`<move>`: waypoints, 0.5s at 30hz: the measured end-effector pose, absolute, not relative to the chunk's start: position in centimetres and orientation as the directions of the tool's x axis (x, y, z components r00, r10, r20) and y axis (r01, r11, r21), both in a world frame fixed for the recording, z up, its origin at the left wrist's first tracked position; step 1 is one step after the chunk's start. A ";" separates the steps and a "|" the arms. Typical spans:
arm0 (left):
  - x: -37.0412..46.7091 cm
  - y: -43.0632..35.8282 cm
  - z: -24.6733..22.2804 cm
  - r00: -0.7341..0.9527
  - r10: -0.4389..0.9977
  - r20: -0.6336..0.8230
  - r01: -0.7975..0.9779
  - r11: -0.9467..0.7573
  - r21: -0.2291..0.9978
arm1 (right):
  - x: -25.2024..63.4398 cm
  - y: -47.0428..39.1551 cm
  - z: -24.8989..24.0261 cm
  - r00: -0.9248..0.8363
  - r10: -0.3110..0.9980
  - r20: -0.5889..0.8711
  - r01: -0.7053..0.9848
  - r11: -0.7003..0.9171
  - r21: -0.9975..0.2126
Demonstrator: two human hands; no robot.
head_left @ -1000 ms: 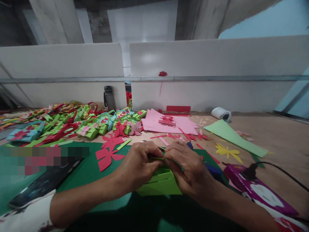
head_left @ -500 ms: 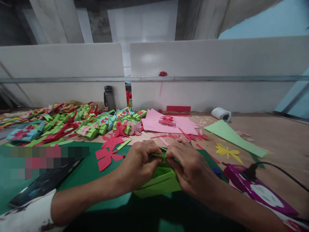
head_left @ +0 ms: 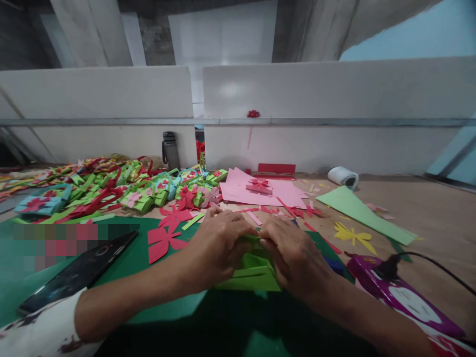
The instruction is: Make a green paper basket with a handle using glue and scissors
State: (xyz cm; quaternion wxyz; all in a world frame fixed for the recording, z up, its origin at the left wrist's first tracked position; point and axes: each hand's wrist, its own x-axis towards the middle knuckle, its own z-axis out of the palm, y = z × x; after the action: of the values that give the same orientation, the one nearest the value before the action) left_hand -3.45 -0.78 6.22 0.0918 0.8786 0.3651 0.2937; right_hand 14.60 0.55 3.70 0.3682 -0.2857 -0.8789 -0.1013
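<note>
The bright green, box-like folded piece (head_left: 251, 282) looked like stiff paper or thin felt, matt and smooth along its flat front. Beneath it, the dark green rectangular mat (head_left: 174, 310) had a smooth, plastic-like surface with a faint sheen. The long black phone (head_left: 74, 275) was glossy and glass-like; the elongated purple plastic power strip (head_left: 409, 292) was shiny too. Matt, smooth paper made up the flat pink sheets (head_left: 238, 191) and the pale green tapered sheet (head_left: 357, 213). The broad white wall panel (head_left: 297, 94) had a glossy face, and the white patterned sleeve (head_left: 44, 322) was soft cloth.
</note>
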 end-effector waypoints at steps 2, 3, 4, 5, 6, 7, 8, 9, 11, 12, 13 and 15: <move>-4.2 -0.9 7.5 0.479 0.678 0.558 0.532 -0.730 0.430 | 15.0 1.0 4.1 -0.469 0.507 0.723 0.624 0.770 -0.136; -4.6 -1.0 8.1 0.361 0.705 0.611 0.525 -0.695 0.492 | 15.2 1.3 4.4 -0.399 0.568 0.720 0.648 0.730 -0.217; -5.0 -1.0 8.6 0.209 0.724 0.657 0.511 -0.654 0.558 | 15.4 1.5 4.7 -0.322 0.635 0.702 0.662 0.682 -0.313; -5.5 -0.9 9.0 0.063 0.740 0.670 0.494 -0.606 0.623 | 15.5 1.8 5.0 -0.238 0.704 0.669 0.657 0.624 -0.423; -5.9 -0.7 9.1 -0.062 0.749 0.660 0.465 -0.563 0.683 | 15.7 2.0 5.2 -0.160 0.764 0.625 0.632 0.566 -0.530; -6.3 -0.4 8.9 -0.150 0.769 0.622 0.429 -0.516 0.741 | 15.7 2.1 5.3 -0.098 0.808 0.581 0.596 0.515 -0.616; -6.6 -0.1 8.5 -0.191 0.808 0.557 0.367 -0.467 0.804 | 15.8 2.3 5.4 -0.061 0.839 0.540 0.563 0.476 -0.676; -6.9 0.3 7.9 -0.195 0.852 0.486 0.273 -0.429 0.861 | 15.8 2.4 5.3 -0.040 0.864 0.501 0.526 0.445 -0.725; -7.0 0.9 6.5 -0.140 0.954 0.266 0.073 -0.258 0.963 | 15.7 2.5 4.9 -0.016 0.914 0.406 0.405 0.377 -0.833; -6.9 1.2 5.8 -0.065 0.988 0.141 -0.046 -0.144 0.989 | 15.6 2.6 4.5 -0.012 0.934 0.357 0.330 0.340 -0.880; -6.7 1.3 5.2 0.041 0.997 0.070 -0.158 -0.063 0.986 | 15.5 2.6 4.1 -0.009 0.952 0.305 0.248 0.298 -0.922; -6.2 1.4 4.4 0.252 0.967 0.044 -0.291 0.033 0.956 | 15.3 2.7 3.3 -0.004 0.968 0.252 0.142 0.250 -0.958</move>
State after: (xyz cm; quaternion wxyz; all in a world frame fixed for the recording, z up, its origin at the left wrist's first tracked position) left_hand -6.19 1.42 4.39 0.6273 0.4820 0.3505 0.5013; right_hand 15.33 2.69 3.33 0.5261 -0.4703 -0.5900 0.3925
